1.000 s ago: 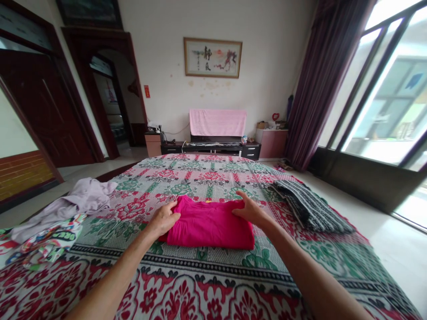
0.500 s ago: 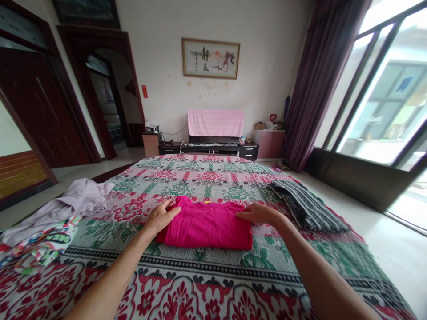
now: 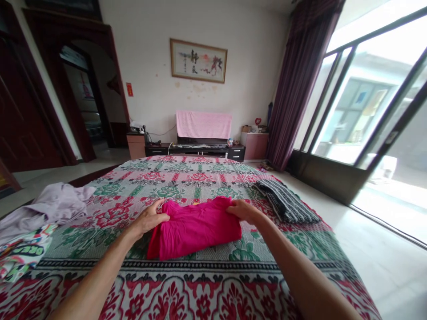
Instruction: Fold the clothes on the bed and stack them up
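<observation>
A bright pink folded garment [image 3: 200,229], perhaps a shirt, is in front of me over the patterned bedspread, with a strip of red cloth showing at its left side. My left hand [image 3: 151,218] grips its far left corner, thumb on top and fingers behind. On the far right corner, my right hand [image 3: 243,210] pinches the cloth in the same way. The garment's right end looks slightly raised and its front edge slants. What lies under its folds is hidden.
The flowered bedspread [image 3: 140,284] covers the bed. To the right lies a folded black-and-white striped cloth [image 3: 288,202]. On the left are a rumpled pale lilac garment [image 3: 56,204] and a colourful printed one [image 3: 26,253]. A low TV cabinet [image 3: 156,151] stands beyond.
Both hands have closed on the far corners of the pink garment. It has tilted, its right end rising and its left end coming nearer. The view has turned to the right.
</observation>
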The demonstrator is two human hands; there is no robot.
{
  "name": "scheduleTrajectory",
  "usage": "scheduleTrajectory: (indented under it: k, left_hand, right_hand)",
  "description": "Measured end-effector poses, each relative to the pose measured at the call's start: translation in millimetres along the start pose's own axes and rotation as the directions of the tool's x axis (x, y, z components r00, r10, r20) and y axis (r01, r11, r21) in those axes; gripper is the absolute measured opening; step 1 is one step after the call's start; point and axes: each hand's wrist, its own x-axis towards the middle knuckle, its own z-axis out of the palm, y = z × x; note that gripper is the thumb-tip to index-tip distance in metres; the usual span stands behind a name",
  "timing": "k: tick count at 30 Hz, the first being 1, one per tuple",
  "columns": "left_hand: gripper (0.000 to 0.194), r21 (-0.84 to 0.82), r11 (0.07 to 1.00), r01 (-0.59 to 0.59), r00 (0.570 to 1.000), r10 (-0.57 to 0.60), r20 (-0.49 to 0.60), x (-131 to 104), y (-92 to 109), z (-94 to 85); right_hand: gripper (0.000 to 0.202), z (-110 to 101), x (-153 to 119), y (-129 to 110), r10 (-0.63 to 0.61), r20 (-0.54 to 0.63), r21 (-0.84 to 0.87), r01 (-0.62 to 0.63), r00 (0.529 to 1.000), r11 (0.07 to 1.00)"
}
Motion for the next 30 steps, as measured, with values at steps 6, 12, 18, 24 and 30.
scheduleTrajectory:
  k: [6,12,18,24,30]
  left_hand:
    - [0.041,0.017,0.999,0.029,0.937,-0.033,0.347,-18.8,20.8,-12.2]
    - [0.03,-0.043,0.998,0.041,0.856,-0.013,0.517,-21.0,18.6,-4.1]
    - [0.029,-0.102,0.992,0.075,0.757,0.01,0.653,-22.9,12.1,8.2]
    - [0.04,-0.022,0.999,0.033,0.74,-0.01,0.673,-23.5,8.2,-4.6]
    - [0.07,-0.176,0.98,0.097,0.928,-0.025,0.371,-6.9,-5.6,-14.7]
  right_hand:
    - [0.006,-3.2,29.6,-13.7,-0.067,-0.126,-0.269,0.031,0.99,0.963]
    - [0.022,5.8,61.6,-56.6,-0.236,-0.221,-0.483,0.104,0.946,0.869]
    - [0.033,33.3,78.6,-73.7,-0.381,-0.22,-0.55,0.208,0.898,0.808]
    - [0.037,35.1,79.5,-54.0,-0.41,-0.259,-0.563,0.208,0.875,0.8]
    - [0.043,15.8,60.7,-13.5,-0.184,-0.537,-0.404,-0.059,0.823,0.913]
